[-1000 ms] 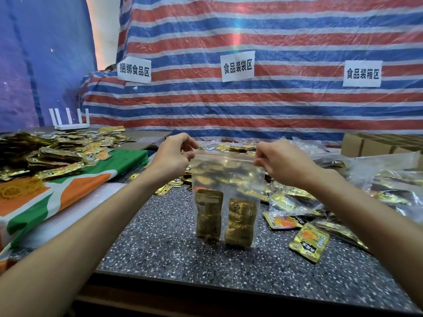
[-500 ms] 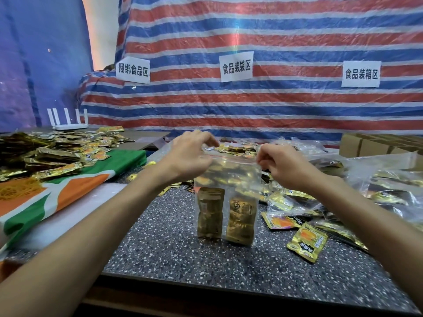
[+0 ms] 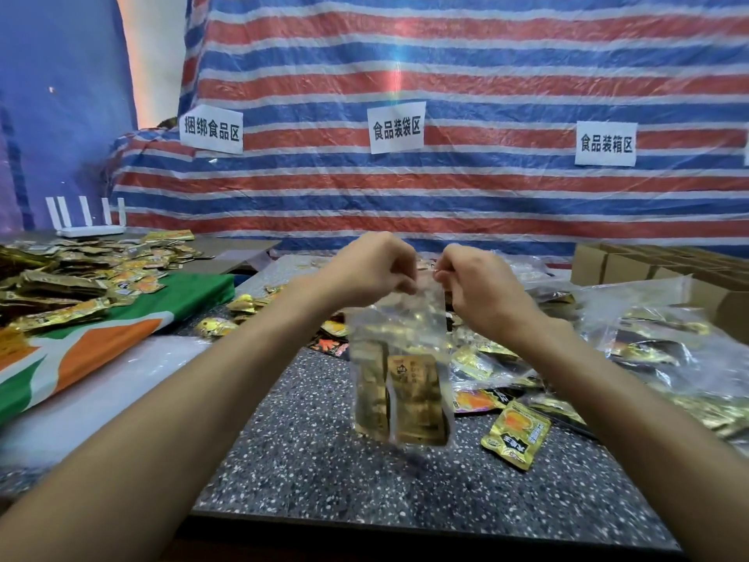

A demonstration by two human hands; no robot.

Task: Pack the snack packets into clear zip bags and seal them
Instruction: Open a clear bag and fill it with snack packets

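Note:
A clear zip bag (image 3: 399,330) hangs upright just above the speckled table (image 3: 308,452), with gold snack packets (image 3: 413,399) standing in its lower half. My left hand (image 3: 371,269) pinches the bag's top edge from the left. My right hand (image 3: 476,283) pinches the same edge from the right, and the two hands sit close together. The bag looks narrowed and slightly blurred. A loose yellow snack packet (image 3: 516,438) lies flat on the table to the bag's right.
Filled clear bags (image 3: 656,342) and loose packets pile up at the right. Cardboard boxes (image 3: 632,269) stand behind them. A heap of gold packets (image 3: 60,285) lies on a green, orange and white cloth (image 3: 101,346) at the left. A white router (image 3: 87,221) stands beyond.
My left hand has slid right along the bag's top edge until it nearly meets my right hand. The bag has lifted slightly and turned narrower.

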